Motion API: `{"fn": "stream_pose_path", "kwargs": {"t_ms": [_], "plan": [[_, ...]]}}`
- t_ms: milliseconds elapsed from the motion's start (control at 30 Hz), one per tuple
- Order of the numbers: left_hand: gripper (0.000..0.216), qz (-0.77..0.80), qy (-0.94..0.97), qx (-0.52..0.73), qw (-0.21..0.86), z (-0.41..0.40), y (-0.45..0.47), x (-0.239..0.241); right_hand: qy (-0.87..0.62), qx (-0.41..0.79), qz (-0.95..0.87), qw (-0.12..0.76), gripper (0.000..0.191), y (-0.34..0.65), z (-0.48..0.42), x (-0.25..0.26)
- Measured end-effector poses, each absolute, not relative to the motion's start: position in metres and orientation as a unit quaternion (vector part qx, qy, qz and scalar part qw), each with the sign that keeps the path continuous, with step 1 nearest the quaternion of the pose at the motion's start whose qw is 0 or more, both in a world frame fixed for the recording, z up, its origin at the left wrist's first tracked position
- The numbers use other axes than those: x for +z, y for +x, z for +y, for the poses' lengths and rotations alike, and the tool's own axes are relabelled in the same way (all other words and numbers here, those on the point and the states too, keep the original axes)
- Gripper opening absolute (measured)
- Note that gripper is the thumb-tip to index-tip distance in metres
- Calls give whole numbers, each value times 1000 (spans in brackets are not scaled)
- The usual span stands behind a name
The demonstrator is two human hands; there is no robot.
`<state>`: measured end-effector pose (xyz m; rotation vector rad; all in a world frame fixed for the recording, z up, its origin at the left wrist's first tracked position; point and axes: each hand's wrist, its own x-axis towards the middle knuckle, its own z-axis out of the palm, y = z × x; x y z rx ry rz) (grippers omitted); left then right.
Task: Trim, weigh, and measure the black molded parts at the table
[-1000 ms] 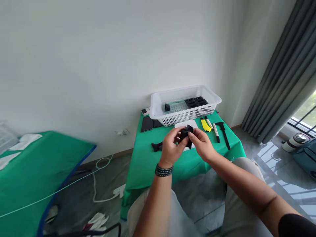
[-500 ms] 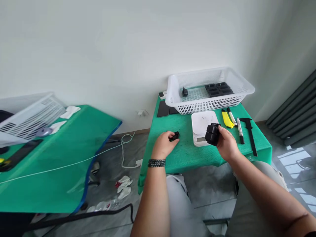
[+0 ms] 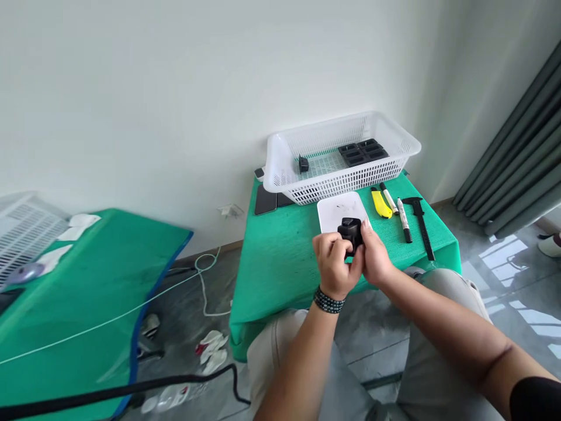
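Both hands meet over the front of a white kitchen scale (image 3: 335, 213), closed around black plastic parts (image 3: 350, 228). My right hand (image 3: 376, 254) grips the blocky part from its right side, thumb along its edge. My left hand (image 3: 336, 263), with a beaded bracelet at the wrist, presses curled fingers against the left and near side. The smaller black piece is hidden by the fingers, so I cannot tell whether it sits inside the larger one. The scale's display is covered by my hands.
Behind the scale, a white plastic basket (image 3: 337, 187) holds several black parts (image 3: 362, 153). A yellow utility knife (image 3: 381, 203), two markers (image 3: 404, 220) and a black caliper (image 3: 423, 228) lie right on the green cloth (image 3: 280, 257). A dark phone (image 3: 265, 200) lies at the left.
My left hand has lifted the small black piece off the cloth and moved right to join my right hand. My right hand has come inward with the blocky part. The view has shifted right.
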<state>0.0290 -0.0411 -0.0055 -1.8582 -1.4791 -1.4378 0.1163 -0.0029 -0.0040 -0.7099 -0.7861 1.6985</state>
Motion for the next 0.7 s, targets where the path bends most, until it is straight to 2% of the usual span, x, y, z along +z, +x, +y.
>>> {"fn": "stream_pose_path", "kwargs": {"t_ms": [133,300,400,567,700], "plan": [[19,-535,-641,-521,179,-36,34,-6,-304,642,-452,540,70,117,-12,-5],[47,-474,-709,-521,20,-33,32,5,-269,545,-593,528,70,132,-7,3],[42,-493,-653,-566,-104,-34,34,11,-282,518,-636,498,68,137,-6,8],[42,-501,-533,-612,-301,-34,32,24,-208,628,-603,445,66,138,-7,14],[41,-479,-497,-615,-381,-31,29,25,-215,709,-510,437,68,137,-5,14]]}}
